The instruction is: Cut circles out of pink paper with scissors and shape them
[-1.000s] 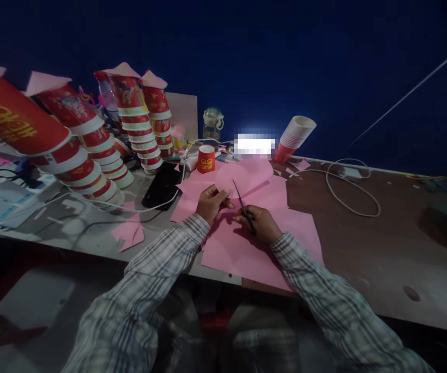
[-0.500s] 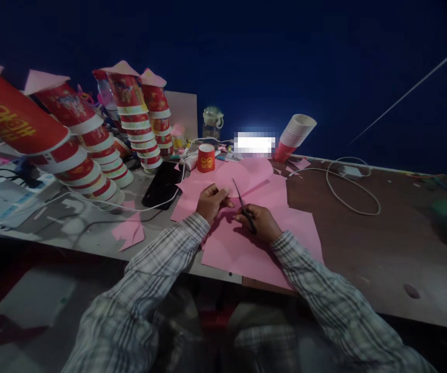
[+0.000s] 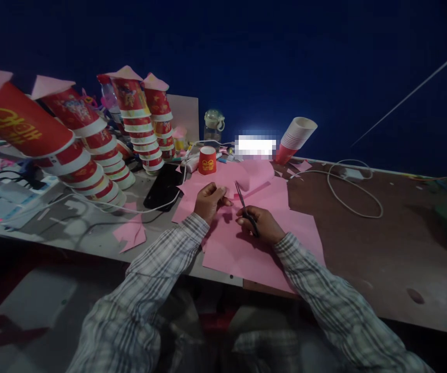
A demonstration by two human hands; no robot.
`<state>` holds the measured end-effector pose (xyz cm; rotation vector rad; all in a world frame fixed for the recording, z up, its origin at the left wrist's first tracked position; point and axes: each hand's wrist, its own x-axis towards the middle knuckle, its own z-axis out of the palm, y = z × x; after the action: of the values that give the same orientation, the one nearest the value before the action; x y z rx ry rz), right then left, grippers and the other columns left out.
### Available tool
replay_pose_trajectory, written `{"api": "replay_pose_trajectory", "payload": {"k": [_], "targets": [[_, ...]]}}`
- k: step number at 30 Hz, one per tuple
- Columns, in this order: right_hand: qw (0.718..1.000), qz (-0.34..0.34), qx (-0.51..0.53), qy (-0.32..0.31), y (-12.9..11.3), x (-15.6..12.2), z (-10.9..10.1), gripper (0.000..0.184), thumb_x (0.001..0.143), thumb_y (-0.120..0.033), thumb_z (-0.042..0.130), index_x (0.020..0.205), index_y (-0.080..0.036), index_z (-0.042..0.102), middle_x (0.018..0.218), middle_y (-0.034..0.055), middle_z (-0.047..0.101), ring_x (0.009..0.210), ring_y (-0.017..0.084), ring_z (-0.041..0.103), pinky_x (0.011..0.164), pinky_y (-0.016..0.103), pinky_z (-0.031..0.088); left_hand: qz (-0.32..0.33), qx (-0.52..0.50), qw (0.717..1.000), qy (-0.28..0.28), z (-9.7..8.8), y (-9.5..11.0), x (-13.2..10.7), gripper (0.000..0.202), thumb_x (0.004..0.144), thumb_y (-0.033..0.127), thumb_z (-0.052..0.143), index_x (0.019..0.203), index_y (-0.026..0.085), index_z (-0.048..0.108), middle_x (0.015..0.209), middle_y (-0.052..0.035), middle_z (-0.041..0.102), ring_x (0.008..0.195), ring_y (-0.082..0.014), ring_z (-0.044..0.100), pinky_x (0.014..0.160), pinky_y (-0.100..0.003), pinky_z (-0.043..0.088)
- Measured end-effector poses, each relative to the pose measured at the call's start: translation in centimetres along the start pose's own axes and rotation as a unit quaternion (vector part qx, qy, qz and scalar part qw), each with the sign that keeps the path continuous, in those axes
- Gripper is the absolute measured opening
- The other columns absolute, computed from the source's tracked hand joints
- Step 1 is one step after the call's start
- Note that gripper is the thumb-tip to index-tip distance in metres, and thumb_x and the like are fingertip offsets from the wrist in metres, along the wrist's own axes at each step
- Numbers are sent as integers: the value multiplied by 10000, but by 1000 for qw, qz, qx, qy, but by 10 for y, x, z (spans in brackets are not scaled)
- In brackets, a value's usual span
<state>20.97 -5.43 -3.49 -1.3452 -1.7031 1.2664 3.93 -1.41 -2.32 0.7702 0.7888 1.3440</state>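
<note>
My left hand (image 3: 209, 201) pinches the near edge of a curved piece of pink paper (image 3: 257, 173). In my right hand (image 3: 262, 224) is a pair of black-handled scissors (image 3: 242, 199), fingers closed round the handles. The blades point away from me and reach the paper, just right of my left fingers. Beneath both hands lie larger pink sheets (image 3: 262, 256) on the table. A red paper cup (image 3: 207, 160) stands upside down just beyond my left hand.
Several towers of red and white cups (image 3: 130, 114) with pink cone tops stand left. A black phone (image 3: 164, 187), a white cable (image 3: 381, 202) and pink scraps (image 3: 130, 231) lie around. Behind are a lidded bottle (image 3: 212, 127) and a leaning stack of cups (image 3: 295, 137).
The scissor blades have shifted slightly right and look closer together. The pink piece has changed shape at the blades, with a notch by my left fingers. The whole view has tilted slightly.
</note>
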Motion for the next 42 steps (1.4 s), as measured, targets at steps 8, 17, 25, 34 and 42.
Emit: {"api": "replay_pose_trajectory", "payload": {"k": [8, 17, 25, 34, 42], "targets": [[984, -25, -176, 26, 0, -1, -11, 427, 722, -476, 694, 1004, -159, 652, 776, 58, 699, 675, 185, 631, 639, 302, 497, 21, -28, 999, 41, -5, 12, 6, 356, 644, 304, 776, 650, 182, 441, 498, 97, 495, 416, -64, 541, 544, -239, 529], [866, -33, -476, 151, -6, 1, -24, 642, 767, -524, 649, 1267, -132, 556, 1121, 164, 660, 1040, 328, 588, 877, 412, 421, 32, -12, 996, 83, -12, 8, 15, 333, 602, 346, 779, 648, 179, 496, 436, 98, 502, 376, -61, 506, 479, -206, 481], [853, 39, -505, 126, -1, 1, -23, 731, 720, -523, 700, 1330, -173, 501, 1217, 163, 599, 1101, 337, 559, 920, 454, 381, 98, 28, 988, 117, -26, 0, 28, 257, 623, 302, 748, 649, 176, 525, 475, 94, 521, 385, -49, 504, 467, -183, 446], [894, 38, -429, 124, -7, 3, -30, 718, 734, -481, 686, 1341, -146, 498, 1207, 165, 619, 1110, 303, 583, 967, 436, 392, 99, 41, 987, 120, -27, -1, 30, 239, 623, 299, 742, 669, 171, 545, 502, 88, 522, 394, -40, 487, 440, -165, 405], [959, 10, -230, 165, 0, 7, -27, 506, 729, -458, 695, 1133, -161, 631, 609, -17, 581, 611, 176, 579, 606, 299, 437, 90, 39, 989, 109, -24, -2, 27, 285, 618, 291, 759, 632, 167, 503, 477, 93, 502, 404, -43, 493, 434, -153, 387]]}}
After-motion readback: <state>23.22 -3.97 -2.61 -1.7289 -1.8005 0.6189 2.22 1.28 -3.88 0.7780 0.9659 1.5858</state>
